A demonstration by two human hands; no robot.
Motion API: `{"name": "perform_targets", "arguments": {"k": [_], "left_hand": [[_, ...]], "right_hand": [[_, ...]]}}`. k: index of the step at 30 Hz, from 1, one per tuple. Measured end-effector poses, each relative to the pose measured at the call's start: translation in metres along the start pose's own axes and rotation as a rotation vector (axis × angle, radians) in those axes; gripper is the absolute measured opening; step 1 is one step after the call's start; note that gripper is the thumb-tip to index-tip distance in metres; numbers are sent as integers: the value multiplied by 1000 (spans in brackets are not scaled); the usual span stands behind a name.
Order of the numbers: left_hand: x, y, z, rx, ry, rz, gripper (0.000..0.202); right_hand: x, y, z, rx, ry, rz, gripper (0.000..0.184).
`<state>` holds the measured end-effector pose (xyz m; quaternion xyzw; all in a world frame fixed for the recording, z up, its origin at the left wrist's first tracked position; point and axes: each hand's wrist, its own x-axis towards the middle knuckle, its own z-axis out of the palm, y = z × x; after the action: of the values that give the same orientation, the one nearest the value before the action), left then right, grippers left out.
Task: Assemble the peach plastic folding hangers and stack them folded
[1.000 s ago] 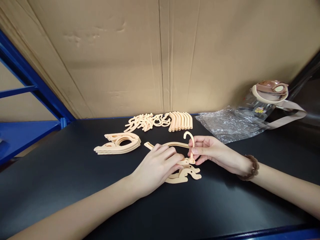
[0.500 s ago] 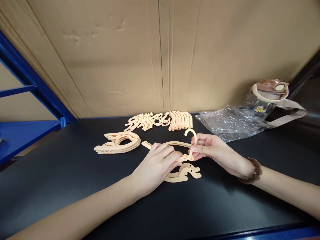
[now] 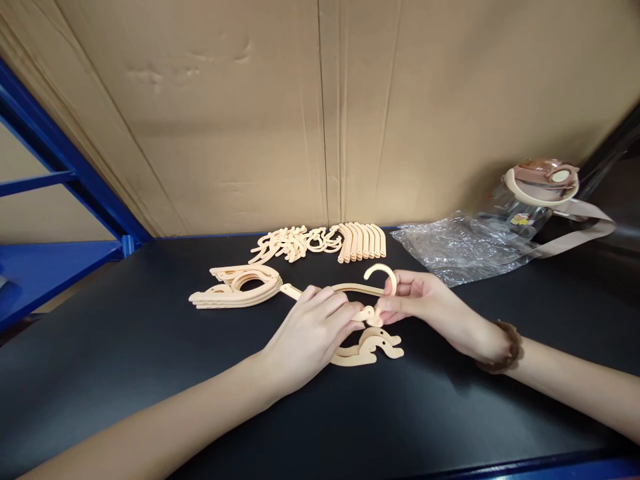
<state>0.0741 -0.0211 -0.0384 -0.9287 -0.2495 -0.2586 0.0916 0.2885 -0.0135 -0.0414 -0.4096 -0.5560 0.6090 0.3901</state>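
Between the fingers of my right hand point(image 3: 417, 297) is a beige hanger hook point(image 3: 383, 269), its curve up and tipped to the left. Its lower end meets the end of a beige hanger arm point(image 3: 364, 313), which my left hand point(image 3: 315, 333) grips from above. Most of that arm is covered by my fingers. Behind the hands lies a curved beige strip point(image 3: 357, 288), and a short slotted end point(image 3: 291, 291) sticks out left of my left hand. Just in front, two beige curved hanger pieces point(image 3: 373, 347) lie on the black table, partly under my left hand.
Stacked folded hangers point(image 3: 235, 297) lie to the left. At the back are a heap of loose hooks point(image 3: 285, 243) and a row of hanger arms point(image 3: 363, 241). A clear plastic bag point(image 3: 460, 247) and a strapped bottle point(image 3: 530, 200) sit at the right, before a cardboard wall point(image 3: 225, 120).
My right hand has tilted the hook to the left, and its lower end has shifted slightly left and down against the hanger arm. My left hand stays nearly still.
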Motion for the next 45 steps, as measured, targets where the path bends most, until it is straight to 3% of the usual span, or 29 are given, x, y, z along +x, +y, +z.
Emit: {"name": "perform_targets", "arguments": {"k": [3, 9, 18, 29, 45], "left_hand": [[2, 1, -2, -17, -14, -13, 29], [1, -2, -4, 0, -54, -115, 26], [0, -2, 3, -5, -79, -66, 23], [-1, -2, 9, 95, -56, 18, 17], [0, -3, 7, 43, -39, 7, 19]], "right_hand": [[1, 2, 1, -4, -50, -4, 28], [-1, -9, -9, 52, 82, -70, 29], [0, -9, -7, 74, 4, 5, 42], [1, -5, -9, 51, -70, 47, 46], [2, -2, -5, 26, -64, 4, 32]]}}
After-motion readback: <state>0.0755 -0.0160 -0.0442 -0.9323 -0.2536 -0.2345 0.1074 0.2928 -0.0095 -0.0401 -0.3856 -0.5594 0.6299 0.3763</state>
